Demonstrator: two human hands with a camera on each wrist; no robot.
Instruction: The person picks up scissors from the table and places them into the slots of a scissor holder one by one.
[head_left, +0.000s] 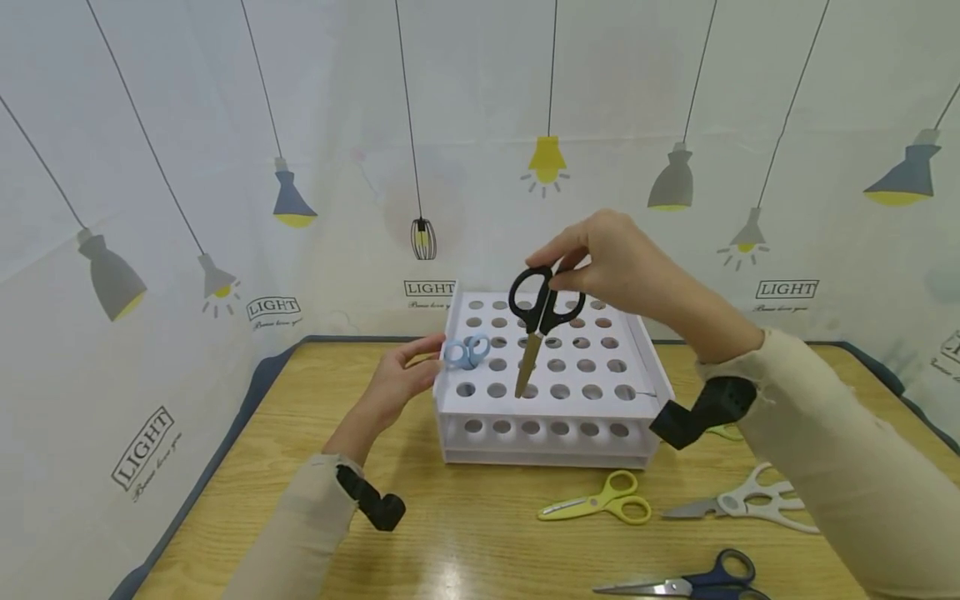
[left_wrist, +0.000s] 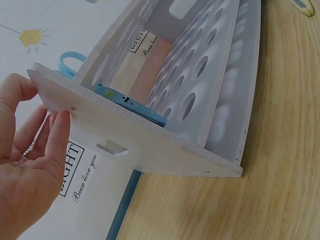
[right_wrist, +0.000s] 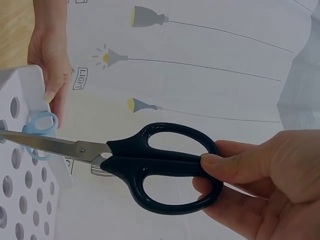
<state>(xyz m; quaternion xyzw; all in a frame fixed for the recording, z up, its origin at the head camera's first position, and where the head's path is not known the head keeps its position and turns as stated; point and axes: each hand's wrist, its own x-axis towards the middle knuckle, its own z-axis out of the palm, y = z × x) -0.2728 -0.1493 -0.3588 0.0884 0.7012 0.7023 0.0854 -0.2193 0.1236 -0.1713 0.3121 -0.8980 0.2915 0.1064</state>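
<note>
Two hands work at the white holed rack [head_left: 600, 408] on the desk [head_left: 465, 533]: the right hand [head_left: 622, 271] pinches the black scissors [head_left: 542, 321] by a handle loop, blades hanging over the holes; the left hand [head_left: 397, 379], fingers nearly straight, touches the rack's left edge beside the blue scissors [head_left: 467, 352] slotted there

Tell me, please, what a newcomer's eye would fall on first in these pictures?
The black scissors, pinched by the right hand and hanging blades-down above the white perforated rack at the table's middle. Next, the left hand touching the rack's left edge beside the blue scissors standing in a hole.
</note>
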